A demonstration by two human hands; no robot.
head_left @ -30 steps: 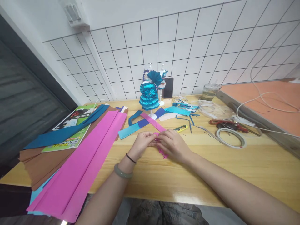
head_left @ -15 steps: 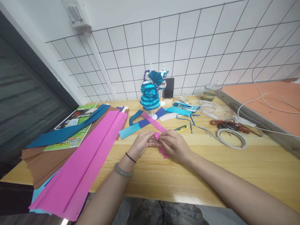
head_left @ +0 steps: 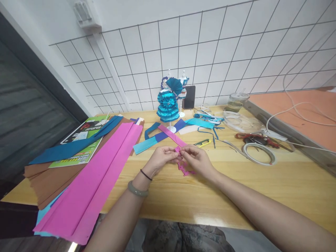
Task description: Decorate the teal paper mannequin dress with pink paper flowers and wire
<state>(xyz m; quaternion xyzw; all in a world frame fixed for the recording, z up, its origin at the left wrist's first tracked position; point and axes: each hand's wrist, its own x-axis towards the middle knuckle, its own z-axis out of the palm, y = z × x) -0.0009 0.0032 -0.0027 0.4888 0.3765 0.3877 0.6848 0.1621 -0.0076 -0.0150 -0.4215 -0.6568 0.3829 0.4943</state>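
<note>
Between both hands is a small pink crepe paper piece, bunched like a little flower. My left hand pinches it from the left, thumb on top. From the right, my right hand grips its edge with thumb and fingertips. Pink paper scraps lie on the table just below the hands. A pink paper strip runs away behind the fingers, and a yellow utility knife lies just past my right hand. Farther back stands a small dress form in a teal pleated paper dress.
Long pink paper sheets, brown paper and a green magazine cover the left side. A roll of tape, red-handled scissors and a cup stand or lie right. A phone leans on the wall.
Fingers of both hands have shifted around the small pink piece, and the right hand has drawn its fingers in to a pinch. More of the pink scraps below now shows.
</note>
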